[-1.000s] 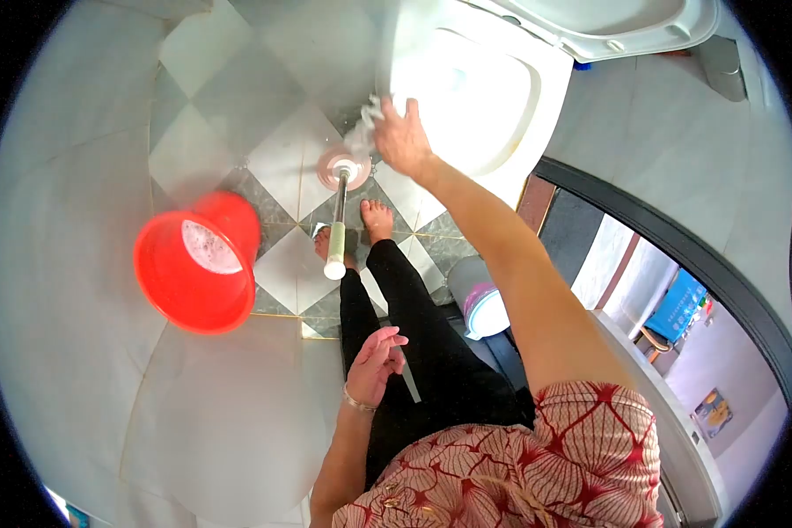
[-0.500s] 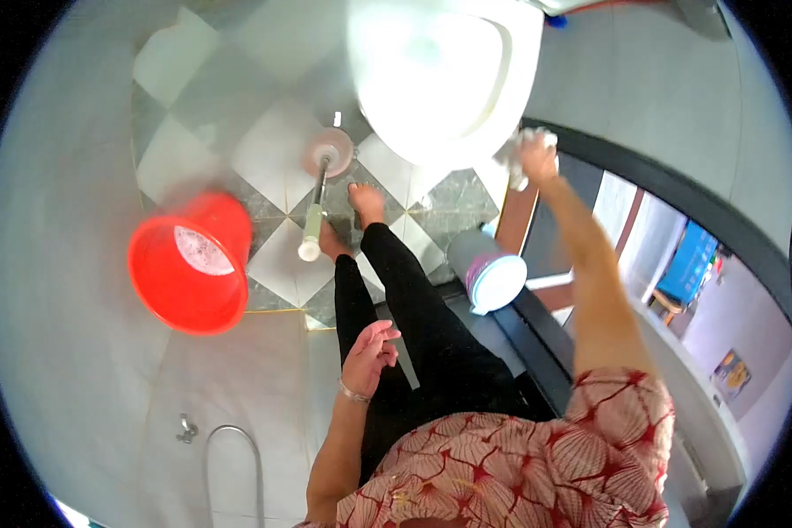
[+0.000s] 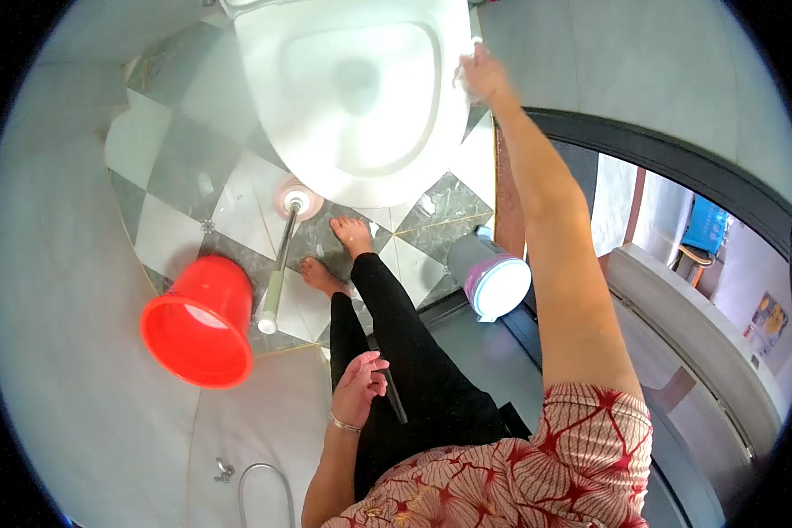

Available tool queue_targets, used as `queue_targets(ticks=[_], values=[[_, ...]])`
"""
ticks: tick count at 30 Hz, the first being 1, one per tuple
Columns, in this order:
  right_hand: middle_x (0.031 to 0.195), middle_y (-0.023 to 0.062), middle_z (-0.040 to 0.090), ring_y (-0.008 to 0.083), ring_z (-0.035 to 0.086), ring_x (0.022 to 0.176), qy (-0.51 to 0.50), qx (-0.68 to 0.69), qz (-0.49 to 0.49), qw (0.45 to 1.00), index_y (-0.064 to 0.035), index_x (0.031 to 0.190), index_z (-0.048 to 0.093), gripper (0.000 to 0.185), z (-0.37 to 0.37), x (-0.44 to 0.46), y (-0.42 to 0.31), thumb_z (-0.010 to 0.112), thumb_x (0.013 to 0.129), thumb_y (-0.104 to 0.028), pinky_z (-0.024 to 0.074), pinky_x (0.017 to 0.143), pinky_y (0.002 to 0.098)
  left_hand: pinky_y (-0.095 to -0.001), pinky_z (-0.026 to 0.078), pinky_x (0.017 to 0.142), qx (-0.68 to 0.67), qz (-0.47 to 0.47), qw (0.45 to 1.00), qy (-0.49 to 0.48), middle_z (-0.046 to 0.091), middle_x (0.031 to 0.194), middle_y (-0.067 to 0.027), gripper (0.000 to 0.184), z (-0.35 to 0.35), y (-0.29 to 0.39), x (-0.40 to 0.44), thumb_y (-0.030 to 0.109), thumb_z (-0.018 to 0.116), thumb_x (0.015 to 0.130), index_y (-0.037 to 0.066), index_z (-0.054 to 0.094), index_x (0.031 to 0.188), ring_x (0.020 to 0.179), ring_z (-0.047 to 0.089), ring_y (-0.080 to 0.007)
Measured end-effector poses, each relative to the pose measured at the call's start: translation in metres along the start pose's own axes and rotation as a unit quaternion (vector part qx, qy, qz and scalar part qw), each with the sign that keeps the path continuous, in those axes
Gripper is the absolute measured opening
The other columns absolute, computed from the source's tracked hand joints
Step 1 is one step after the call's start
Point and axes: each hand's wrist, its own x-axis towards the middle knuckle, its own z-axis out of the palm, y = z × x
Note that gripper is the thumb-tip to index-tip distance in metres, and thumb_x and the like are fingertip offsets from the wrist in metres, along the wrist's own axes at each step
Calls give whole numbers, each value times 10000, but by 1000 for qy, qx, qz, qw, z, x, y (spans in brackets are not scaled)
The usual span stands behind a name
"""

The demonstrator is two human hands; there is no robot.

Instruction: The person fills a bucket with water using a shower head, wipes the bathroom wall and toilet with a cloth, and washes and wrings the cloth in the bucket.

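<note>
My right hand (image 3: 486, 77) is stretched forward at the right edge of the white toilet (image 3: 356, 192). Its fingers are closed on a crumpled white cloth (image 3: 475, 44), mostly hidden by the hand and slightly blurred. In front of my body, over the black trousers, my left hand (image 3: 358, 387) hangs with loosely bent fingers apart and nothing in it. A plunger (image 3: 288, 238) with a pinkish round base and pale green grip stands tilted left of my bare feet.
A red bucket (image 3: 211, 304) with whitish contents stands on the checkered tiles at left. At right is a grey lidded bin (image 3: 484, 268) beside the dark door sill (image 3: 449, 308). A tap (image 3: 224, 471) and hose (image 3: 268, 468) are low on the left.
My right hand has moved with the cloth from beside the door frame forward to the toilet's right side. The view has shifted, showing more of the toilet. The left hand keeps its pose.
</note>
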Motion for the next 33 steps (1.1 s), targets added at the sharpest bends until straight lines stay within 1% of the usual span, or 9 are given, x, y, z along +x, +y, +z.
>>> queue_targets(ticks=[7,11,13,15,19,26,27,30,33], values=[[942,293,472,395,485,898,21,-110,11,994,64,1112,319,498,56,-172,35,468,788,-284,398,779,421,-242,390,505,28,20,999,-22,545,889,-101,246,1,-16,-77,132,462,819,17,462,1037,591,484,-142],[1056,238,486,334,471,983,-73,55,182,979,60,1065,431,458,10,-245,-22,491,763,-279,369,842,344,-249,383,523,33,59,997,-42,543,888,-96,245,-3,0,-109,153,455,827,23,461,1035,601,478,-142],[1021,171,527,284,523,900,-109,-116,-56,986,-16,1135,423,466,12,-249,22,517,755,-269,415,781,315,-261,384,527,57,55,995,-54,543,885,-86,243,-17,4,-124,163,462,826,30,465,1030,605,472,-148],[1057,159,509,206,521,907,-58,291,299,907,-37,1106,476,389,-44,-270,-42,502,779,-245,416,768,274,-263,384,525,35,69,995,-69,543,883,-86,243,-43,11,-139,163,462,826,30,464,1029,600,470,-149],[1033,59,517,149,516,883,-167,387,202,884,-49,1148,426,405,-111,-317,-117,531,779,-180,432,740,267,-269,384,514,-11,91,993,-77,542,878,-90,240,-112,21,-179,159,467,824,28,465,1025,595,471,-156],[1025,78,515,156,501,922,-357,437,56,824,-17,1125,432,404,-129,-437,-324,521,768,-183,399,807,248,-240,405,530,0,165,986,-21,525,906,-106,290,-260,18,-248,240,376,876,35,427,1075,610,476,-128],[1041,102,507,174,498,947,-321,369,-206,848,-6,1121,435,456,-131,-482,-376,526,749,-255,388,830,264,-241,404,535,-11,155,988,-23,532,901,-92,291,-285,26,-255,239,375,876,33,430,1074,607,470,-122],[1098,198,473,286,473,1017,-392,482,24,783,49,1112,411,515,-90,-524,-434,520,676,-202,338,922,372,-246,397,544,-91,179,979,-44,539,903,-63,260,-352,24,-287,202,406,863,48,442,1069,608,471,-115],[1111,171,471,291,455,1044,-504,400,-20,766,22,1106,421,530,-36,-562,-482,552,664,-238,338,921,377,-228,399,560,-114,212,969,-56,525,877,-54,245,-398,23,-302,207,396,869,40,459,1036,620,483,-106]])
